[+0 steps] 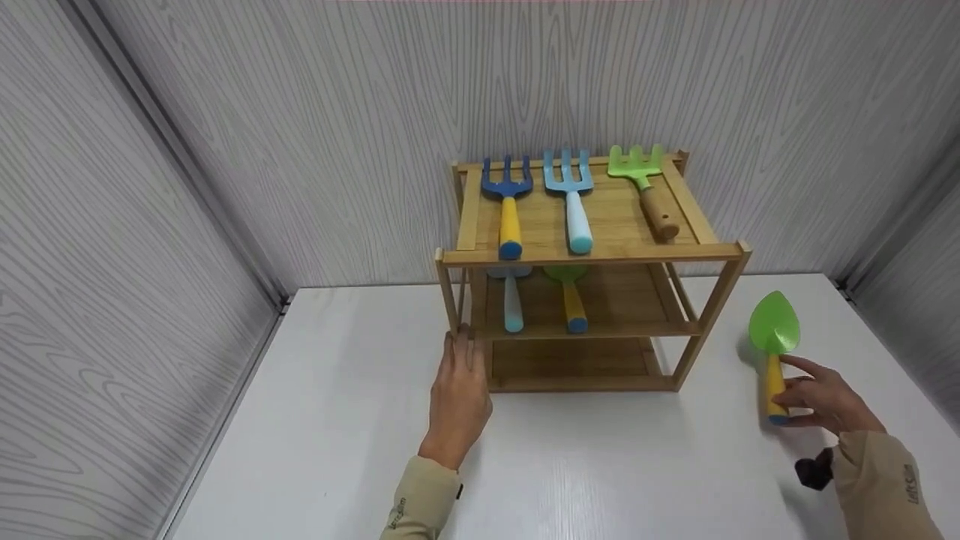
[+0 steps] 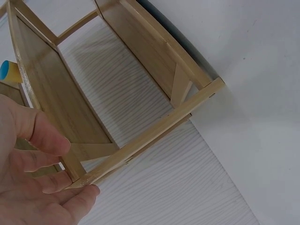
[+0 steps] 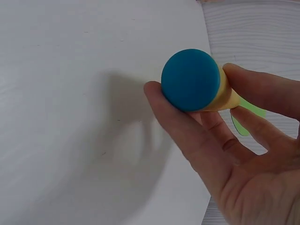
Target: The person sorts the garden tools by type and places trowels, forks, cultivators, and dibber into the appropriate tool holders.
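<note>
A small wooden three-tier rack (image 1: 592, 255) stands against the back wall. At its left front post my left hand (image 1: 459, 405) grips near the middle shelf; in the left wrist view the fingers (image 2: 56, 180) bear on the post where it meets the shelf edge. Off to the right, my right hand (image 1: 821, 397) holds a trowel (image 1: 775, 326) by its yellow handle, green blade pointing away from me. Its shadow lies apart from it on the white table. The right wrist view shows the blue handle end (image 3: 191, 79) between thumb and fingers.
On the top shelf lie a dark blue hand fork (image 1: 508, 199), a light blue one (image 1: 572, 202) and a green one with a wooden handle (image 1: 646, 191). Two more tools, with a pale handle (image 1: 512, 304) and a yellow handle (image 1: 574, 307), lie on the middle shelf. Grey wood-grain walls (image 1: 360, 135) surround the table.
</note>
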Demonstrator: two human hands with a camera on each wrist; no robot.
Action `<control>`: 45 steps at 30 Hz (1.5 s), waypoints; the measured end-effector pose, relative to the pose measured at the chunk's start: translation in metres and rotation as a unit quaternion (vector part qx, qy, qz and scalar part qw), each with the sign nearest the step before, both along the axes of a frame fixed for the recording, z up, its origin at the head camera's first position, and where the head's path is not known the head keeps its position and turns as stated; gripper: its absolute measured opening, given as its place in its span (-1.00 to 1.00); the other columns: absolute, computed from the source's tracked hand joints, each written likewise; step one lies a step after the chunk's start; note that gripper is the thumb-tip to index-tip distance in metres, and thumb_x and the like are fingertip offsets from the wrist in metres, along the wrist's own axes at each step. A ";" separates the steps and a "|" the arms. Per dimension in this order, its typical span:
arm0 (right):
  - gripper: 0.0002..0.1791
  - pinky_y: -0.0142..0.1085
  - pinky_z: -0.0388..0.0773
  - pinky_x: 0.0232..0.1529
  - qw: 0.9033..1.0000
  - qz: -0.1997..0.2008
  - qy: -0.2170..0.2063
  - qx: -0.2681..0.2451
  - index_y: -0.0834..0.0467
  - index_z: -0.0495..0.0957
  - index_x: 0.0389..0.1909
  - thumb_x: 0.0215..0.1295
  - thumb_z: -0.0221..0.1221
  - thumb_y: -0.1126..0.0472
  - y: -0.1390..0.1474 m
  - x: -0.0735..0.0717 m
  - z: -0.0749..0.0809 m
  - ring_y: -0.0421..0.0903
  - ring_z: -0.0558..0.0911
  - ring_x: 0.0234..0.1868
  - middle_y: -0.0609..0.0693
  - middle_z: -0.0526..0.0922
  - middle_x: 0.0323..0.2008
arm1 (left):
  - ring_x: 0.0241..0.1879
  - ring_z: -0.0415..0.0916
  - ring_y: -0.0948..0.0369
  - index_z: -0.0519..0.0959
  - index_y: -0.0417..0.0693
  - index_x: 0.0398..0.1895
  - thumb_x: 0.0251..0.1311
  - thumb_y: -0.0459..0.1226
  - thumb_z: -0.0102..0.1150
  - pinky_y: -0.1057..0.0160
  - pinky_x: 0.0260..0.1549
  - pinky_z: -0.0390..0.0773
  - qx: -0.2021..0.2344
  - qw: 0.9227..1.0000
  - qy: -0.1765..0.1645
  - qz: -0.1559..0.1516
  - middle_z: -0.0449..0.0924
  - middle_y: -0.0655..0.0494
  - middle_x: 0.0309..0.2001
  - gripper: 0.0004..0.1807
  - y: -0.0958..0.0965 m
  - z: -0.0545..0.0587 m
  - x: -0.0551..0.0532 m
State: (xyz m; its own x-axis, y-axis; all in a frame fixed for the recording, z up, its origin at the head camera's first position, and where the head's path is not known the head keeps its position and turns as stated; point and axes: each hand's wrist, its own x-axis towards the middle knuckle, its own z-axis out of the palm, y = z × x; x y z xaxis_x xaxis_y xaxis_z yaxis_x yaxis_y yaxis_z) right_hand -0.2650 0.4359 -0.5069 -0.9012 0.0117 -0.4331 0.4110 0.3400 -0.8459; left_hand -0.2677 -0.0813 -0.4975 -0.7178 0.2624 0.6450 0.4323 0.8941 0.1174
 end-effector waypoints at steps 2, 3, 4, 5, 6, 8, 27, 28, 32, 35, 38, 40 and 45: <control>0.00 -0.09 0.72 -0.12 1.000 0.007 0.009 0.006 0.39 -0.36 0.54 0.35 0.16 0.44 -0.001 0.002 0.001 -0.14 0.60 -0.20 0.51 0.23 0.21 | 0.26 0.38 -0.33 0.40 -0.48 0.26 0.04 -0.59 0.40 -0.03 0.15 0.54 -0.004 1.000 0.002 0.003 0.31 -0.43 0.30 -0.34 0.000 0.000 0.000; -0.01 -0.09 0.72 -0.11 1.000 0.008 0.014 0.008 0.39 -0.35 0.54 0.35 0.16 0.44 -0.002 0.003 0.002 -0.13 0.60 -0.19 0.53 0.21 0.22 | 0.26 0.38 -0.32 0.40 -0.48 0.26 0.05 -0.59 0.40 -0.03 0.16 0.53 -0.006 1.000 0.003 0.004 0.31 -0.42 0.30 -0.35 0.000 0.000 0.000; -0.01 -0.08 0.72 -0.11 1.000 0.010 0.018 0.010 0.39 -0.35 0.54 0.35 0.16 0.44 -0.003 0.004 0.002 -0.13 0.60 -0.19 0.55 0.19 0.23 | 0.27 0.38 -0.32 0.40 -0.48 0.26 0.05 -0.58 0.40 -0.03 0.18 0.52 -0.008 1.000 0.003 0.005 0.32 -0.42 0.30 -0.35 0.000 0.000 0.000; -0.02 -0.08 0.72 -0.11 1.000 0.014 0.024 0.014 0.39 -0.34 0.54 0.35 0.15 0.44 -0.004 0.005 0.003 -0.13 0.59 -0.18 0.57 0.16 0.25 | 0.27 0.37 -0.31 0.40 -0.47 0.26 0.05 -0.58 0.40 -0.03 0.20 0.51 -0.009 1.000 0.003 0.007 0.32 -0.42 0.30 -0.35 0.000 0.000 0.000; -0.02 -0.08 0.72 -0.10 0.999 0.019 0.031 0.018 0.40 -0.34 0.54 0.35 0.16 0.44 -0.004 0.006 0.004 -0.13 0.59 -0.17 0.59 0.15 0.25 | 0.28 0.37 -0.31 0.40 -0.47 0.26 0.05 -0.58 0.40 -0.04 0.22 0.49 -0.010 1.000 0.002 0.008 0.32 -0.41 0.30 -0.35 0.000 0.000 0.000; -0.01 -0.07 0.71 -0.10 0.999 0.018 0.041 0.021 0.40 -0.32 0.54 0.33 0.18 0.44 -0.005 0.008 0.004 -0.13 0.58 -0.17 0.57 0.17 0.24 | 0.29 0.35 -0.31 0.40 -0.46 0.26 0.04 -0.58 0.40 -0.05 0.25 0.45 -0.009 1.000 0.000 0.009 0.32 -0.40 0.30 -0.34 0.000 0.000 0.000; -0.03 -0.05 0.74 -0.20 0.991 0.002 0.132 0.020 0.35 -0.10 0.56 0.22 0.24 0.49 -0.022 0.034 0.010 -0.13 0.66 -0.22 0.45 0.32 0.14 | 0.32 0.29 -0.35 0.39 -0.52 0.26 0.10 -0.62 0.28 -0.06 0.31 0.40 -0.012 1.000 0.010 0.000 0.34 -0.43 0.28 -0.40 0.000 0.001 0.001; -0.04 -0.05 0.74 -0.20 0.990 0.001 0.139 0.019 0.35 -0.08 0.56 0.21 0.23 0.50 -0.023 0.035 0.011 -0.14 0.66 -0.21 0.44 0.33 0.14 | 0.32 0.29 -0.35 0.39 -0.52 0.26 0.09 -0.62 0.29 -0.06 0.30 0.41 -0.011 1.000 0.009 0.000 0.33 -0.43 0.28 -0.40 0.000 0.001 0.001; -0.04 -0.06 0.74 -0.21 0.988 0.001 0.153 0.022 0.29 -0.04 0.58 0.21 0.23 0.50 -0.027 0.040 0.013 -0.19 0.64 -0.20 0.46 0.31 0.17 | 0.32 0.29 -0.35 0.39 -0.51 0.26 0.08 -0.62 0.30 -0.06 0.28 0.43 -0.008 1.000 0.006 0.002 0.32 -0.43 0.29 -0.39 0.000 0.001 0.001; -0.03 -0.09 0.74 -0.20 0.987 0.001 0.155 0.028 0.27 -0.05 0.59 0.22 0.23 0.50 -0.030 0.043 0.016 -0.22 0.62 -0.19 0.47 0.29 0.19 | 0.32 0.29 -0.34 0.39 -0.51 0.26 0.07 -0.61 0.32 -0.05 0.28 0.43 -0.008 1.000 0.009 0.003 0.32 -0.42 0.29 -0.37 0.000 0.002 0.000; -0.03 -0.10 0.74 -0.20 0.987 0.000 0.156 0.035 0.27 -0.06 0.59 0.23 0.24 0.50 -0.032 0.046 0.017 -0.22 0.60 -0.18 0.48 0.28 0.20 | 0.32 0.29 -0.34 0.39 -0.50 0.26 0.07 -0.61 0.32 -0.05 0.27 0.44 -0.006 1.000 0.011 0.002 0.33 -0.41 0.28 -0.37 0.000 0.003 0.000; -0.02 -0.11 0.74 -0.21 0.987 0.000 0.156 0.039 0.29 -0.07 0.59 0.22 0.24 0.51 -0.034 0.048 0.017 -0.22 0.60 -0.18 0.48 0.29 0.20 | 0.31 0.30 -0.35 0.40 -0.49 0.26 0.08 -0.62 0.31 -0.05 0.27 0.45 -0.004 1.000 0.011 0.003 0.33 -0.41 0.28 -0.39 0.000 0.003 0.000; -0.01 -0.12 0.74 -0.23 0.985 -0.002 0.165 0.041 0.19 0.02 0.60 0.17 0.25 0.54 -0.037 0.056 0.016 -0.21 0.61 -0.18 0.33 0.41 0.11 | 0.30 0.30 -0.36 0.41 -0.47 0.25 0.09 -0.61 0.30 -0.06 0.26 0.46 -0.007 1.000 0.011 0.003 0.33 -0.41 0.27 -0.41 0.000 0.001 0.001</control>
